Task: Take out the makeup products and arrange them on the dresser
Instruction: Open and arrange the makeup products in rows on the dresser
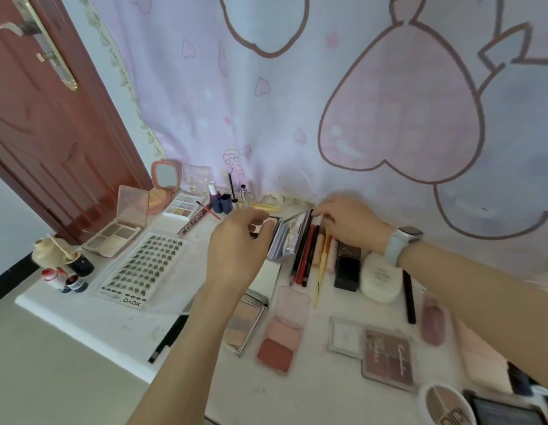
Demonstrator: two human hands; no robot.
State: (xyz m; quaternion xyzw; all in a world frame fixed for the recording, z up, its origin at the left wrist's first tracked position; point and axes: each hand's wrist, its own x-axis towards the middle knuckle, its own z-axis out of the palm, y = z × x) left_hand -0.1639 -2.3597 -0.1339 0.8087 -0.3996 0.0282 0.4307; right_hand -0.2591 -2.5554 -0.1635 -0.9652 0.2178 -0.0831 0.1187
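Many makeup products lie spread on the white dresser top. My left hand hovers over the middle with curled fingers, and whether it holds anything is hidden from view. My right hand reaches to the far ends of a row of pencils and thin brushes, fingers bent down onto their tips. Between the hands stands a silver folded packet. A pink blush palette and a mauve eyeshadow palette lie nearer me.
A lash tray, open contour palette, round mirror compact and small bottles fill the left side. A black box, white jar and pink tube sit right. A printed curtain hangs behind; a door stands left.
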